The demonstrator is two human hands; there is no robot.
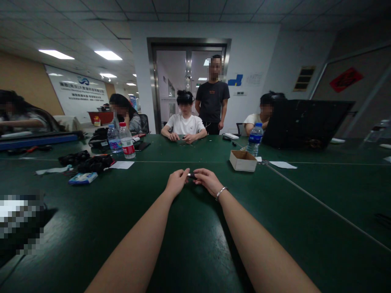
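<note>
Both of my arms reach forward over a dark green table [195, 244]. My left hand [176, 182] and my right hand [207, 180] meet at the middle of the table, fingers pinched together on a small dark object [192, 176] held between them. The object is too small to name. A silver bracelet [221, 192] sits on my right wrist. A small open cardboard box [243, 160] stands just beyond and to the right of my hands.
Two water bottles [122, 140] and black gear [91, 162] lie at the left, with a blue packet [82, 178]. Another bottle [254, 139] and an open black case [305, 122] stand at the right. Several people sit round the far side; one stands by the door.
</note>
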